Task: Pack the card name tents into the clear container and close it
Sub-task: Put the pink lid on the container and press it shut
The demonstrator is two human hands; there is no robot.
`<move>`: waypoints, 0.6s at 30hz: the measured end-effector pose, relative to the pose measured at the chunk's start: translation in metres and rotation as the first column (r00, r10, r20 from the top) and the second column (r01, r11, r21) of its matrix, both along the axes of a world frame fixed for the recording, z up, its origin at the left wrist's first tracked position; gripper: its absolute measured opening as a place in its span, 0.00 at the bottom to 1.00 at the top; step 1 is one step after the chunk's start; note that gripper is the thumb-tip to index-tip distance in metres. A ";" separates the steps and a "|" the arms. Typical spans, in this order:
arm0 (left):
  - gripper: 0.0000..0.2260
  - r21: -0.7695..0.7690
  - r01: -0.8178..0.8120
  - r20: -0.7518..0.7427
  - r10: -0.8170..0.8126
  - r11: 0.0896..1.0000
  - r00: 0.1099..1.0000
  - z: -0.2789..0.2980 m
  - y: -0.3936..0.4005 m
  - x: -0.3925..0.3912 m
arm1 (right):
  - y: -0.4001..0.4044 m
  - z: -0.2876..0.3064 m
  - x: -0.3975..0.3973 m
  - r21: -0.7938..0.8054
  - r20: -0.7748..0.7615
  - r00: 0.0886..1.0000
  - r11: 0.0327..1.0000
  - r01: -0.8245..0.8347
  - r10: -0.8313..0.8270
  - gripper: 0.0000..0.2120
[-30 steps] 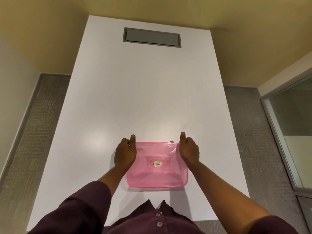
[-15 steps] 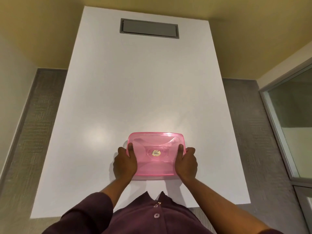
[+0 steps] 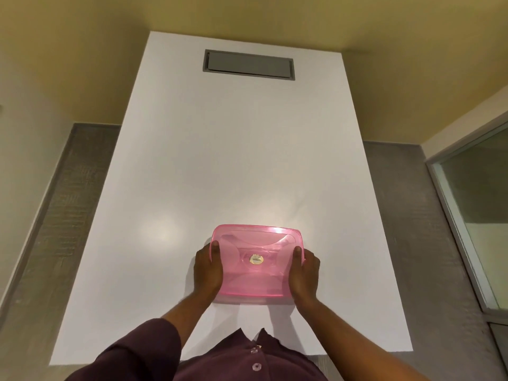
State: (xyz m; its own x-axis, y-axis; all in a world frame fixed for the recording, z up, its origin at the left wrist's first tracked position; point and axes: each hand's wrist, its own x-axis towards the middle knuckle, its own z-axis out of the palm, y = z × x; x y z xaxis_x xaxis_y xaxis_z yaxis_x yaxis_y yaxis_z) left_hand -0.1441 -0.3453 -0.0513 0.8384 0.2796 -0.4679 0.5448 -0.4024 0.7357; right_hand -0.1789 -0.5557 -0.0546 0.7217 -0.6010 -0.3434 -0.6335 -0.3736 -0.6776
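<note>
- Left hand [image 3: 208, 268]: wrapped around the left side of the container, thumb lying on top of the lid, the other fingers hidden down the side. It has a closed hold on the container.
- Container [image 3: 257, 264]: a see-through pink plastic box with its lid on, sitting on the white tabletop [image 3: 242, 149] near the near edge, roughly midway between the left and right edges. A small round gold sticker [image 3: 256, 259] sits at the centre of the lid. What is inside cannot be made out through the pink plastic.
- Right hand [image 3: 304, 270]: wrapped around the right side of the container, thumb resting on the lid's right edge, the other fingers hidden. It too grips the container closed.
- Grey hatch [image 3: 248, 64]: a flat rectangular panel set into the tabletop near the far edge, well apart from the container.
</note>
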 end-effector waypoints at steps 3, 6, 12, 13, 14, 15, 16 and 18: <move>0.23 -0.024 -0.039 -0.066 0.038 0.999 0.997 0.008 -0.003 0.013 | 0.001 0.006 0.011 0.146 0.037 0.999 0.989 0.031 -0.037 0.18; 0.24 -0.034 -0.032 -0.063 0.030 0.999 0.998 0.016 -0.004 0.037 | -0.002 0.014 0.033 0.236 0.029 0.998 0.970 0.052 -0.061 0.14; 0.23 -0.218 -0.117 -0.089 0.100 0.969 0.991 0.024 -0.011 0.113 | -0.019 0.026 0.109 0.307 0.042 0.998 0.951 0.035 -0.050 0.18; 0.23 -0.250 -0.124 -0.097 0.102 0.960 0.990 0.024 -0.012 0.127 | -0.022 0.028 0.124 0.306 0.046 0.998 0.952 0.026 -0.042 0.18; 0.23 -0.275 -0.130 -0.104 0.105 0.953 0.989 0.023 -0.013 0.141 | -0.025 0.030 0.140 0.306 0.051 0.998 0.952 0.018 -0.035 0.18; 0.23 -0.293 -0.137 -0.111 0.108 0.946 0.988 0.022 -0.013 0.154 | -0.027 0.031 0.155 0.312 0.057 0.998 0.950 0.011 -0.031 0.17; 0.23 -0.304 -0.141 -0.116 0.110 0.942 0.987 0.020 -0.014 0.166 | -0.029 0.032 0.168 0.322 0.064 0.998 0.947 0.005 -0.027 0.17; 0.23 -0.320 -0.148 -0.114 0.116 0.936 0.987 0.015 -0.016 0.191 | -0.031 0.031 0.195 0.337 0.077 0.997 0.942 -0.006 -0.022 0.16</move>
